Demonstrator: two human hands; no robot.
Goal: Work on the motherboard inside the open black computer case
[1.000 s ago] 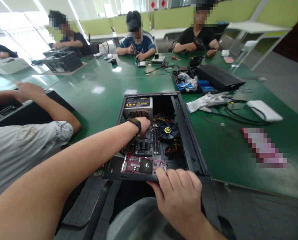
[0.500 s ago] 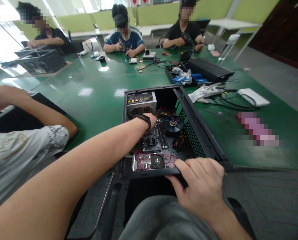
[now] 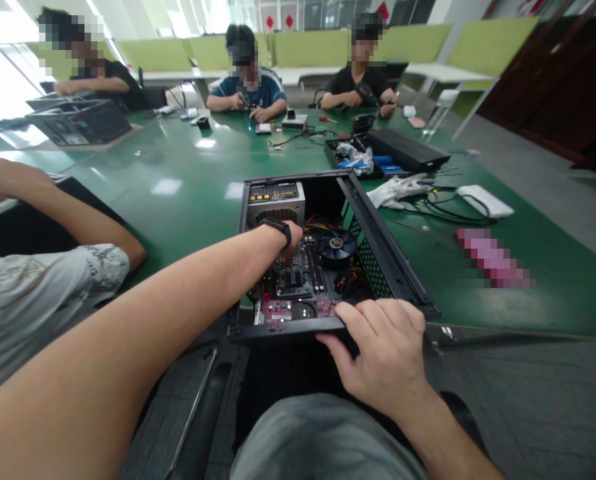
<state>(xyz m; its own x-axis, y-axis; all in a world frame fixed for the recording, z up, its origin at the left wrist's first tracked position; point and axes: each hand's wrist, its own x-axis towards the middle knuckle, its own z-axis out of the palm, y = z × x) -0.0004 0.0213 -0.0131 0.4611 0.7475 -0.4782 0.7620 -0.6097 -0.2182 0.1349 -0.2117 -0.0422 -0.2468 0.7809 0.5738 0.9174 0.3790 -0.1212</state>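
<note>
At table point(image 3: 178, 200) edge, computer case point(image 3: 385, 257), right hand point(image 3: 383, 353) gripping its near rim, left hand point(image 3: 291, 239) inside, grip unclear

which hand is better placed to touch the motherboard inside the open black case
Left: the left hand is inside the open black metal computer case, on the dark motherboard; the right hand clamps the case's near rim.

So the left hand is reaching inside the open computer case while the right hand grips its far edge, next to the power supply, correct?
Not quite. The right hand grips the near edge of the computer case, closest to the person, opposite the power supply. The left hand does reach inside. The head view shows it.
</note>
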